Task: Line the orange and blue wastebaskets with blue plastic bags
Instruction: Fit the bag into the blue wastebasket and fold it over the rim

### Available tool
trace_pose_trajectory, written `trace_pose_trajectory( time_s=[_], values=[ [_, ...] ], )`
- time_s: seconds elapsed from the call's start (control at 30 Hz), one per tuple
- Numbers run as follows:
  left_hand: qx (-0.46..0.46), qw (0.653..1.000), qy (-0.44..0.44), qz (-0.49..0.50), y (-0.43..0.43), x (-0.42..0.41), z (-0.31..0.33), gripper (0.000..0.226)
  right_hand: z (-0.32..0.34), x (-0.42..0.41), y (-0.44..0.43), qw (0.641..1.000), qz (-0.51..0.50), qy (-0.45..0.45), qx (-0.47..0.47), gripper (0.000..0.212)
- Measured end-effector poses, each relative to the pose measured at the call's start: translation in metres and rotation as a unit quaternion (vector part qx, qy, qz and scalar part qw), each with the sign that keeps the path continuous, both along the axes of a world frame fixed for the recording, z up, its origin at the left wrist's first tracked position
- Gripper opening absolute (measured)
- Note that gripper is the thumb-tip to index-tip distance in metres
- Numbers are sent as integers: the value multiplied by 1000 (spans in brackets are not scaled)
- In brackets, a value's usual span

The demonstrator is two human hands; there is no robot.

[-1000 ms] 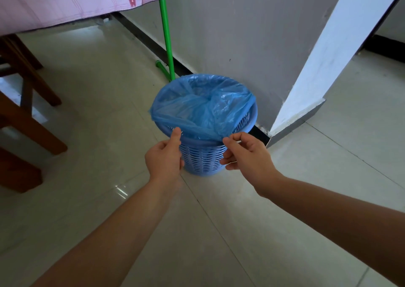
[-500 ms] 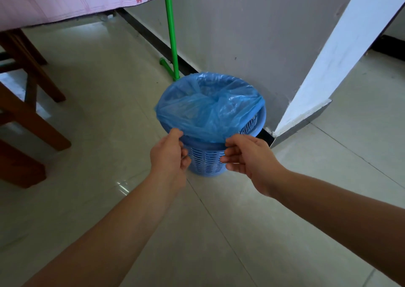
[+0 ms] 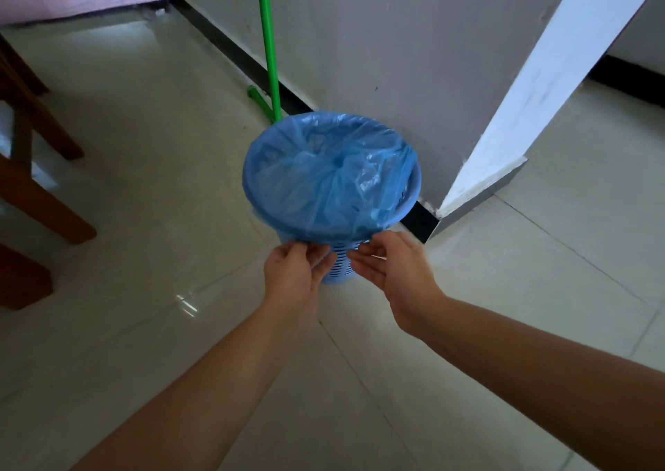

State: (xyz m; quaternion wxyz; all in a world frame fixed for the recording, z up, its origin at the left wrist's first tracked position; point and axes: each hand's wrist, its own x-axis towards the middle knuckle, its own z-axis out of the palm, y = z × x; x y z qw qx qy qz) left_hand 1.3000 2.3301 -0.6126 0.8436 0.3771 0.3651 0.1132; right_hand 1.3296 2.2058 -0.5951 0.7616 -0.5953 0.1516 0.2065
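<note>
On the pale tiled floor [image 3: 151,326], beside a grey wall corner [image 3: 414,56], stands the blue perforated plastic wastebasket [image 3: 341,268], its rim already covered by the thin blue plastic bag [image 3: 324,182]. Your left hand [image 3: 293,272] has its grip pinched on the bag's folded-down edge at the near side; your right hand [image 3: 392,272] is loose-fingered just beside it, holding nothing.
</note>
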Motion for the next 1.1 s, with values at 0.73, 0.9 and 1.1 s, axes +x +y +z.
trace_pose_trajectory(
  time_s=[0.73,0.9,1.1],
  values=[
    [153,988,1,16,18,4,20,29,17,42,-17,947,-28,-170,-271,16],
    [157,987,-5,32,28,8,20,28,-9,29,1,998,-53,-9,20,22],
    [187,981,-1,59,34,8,22,40,-14,33,4,997,-57,4,59,29]
  ],
)
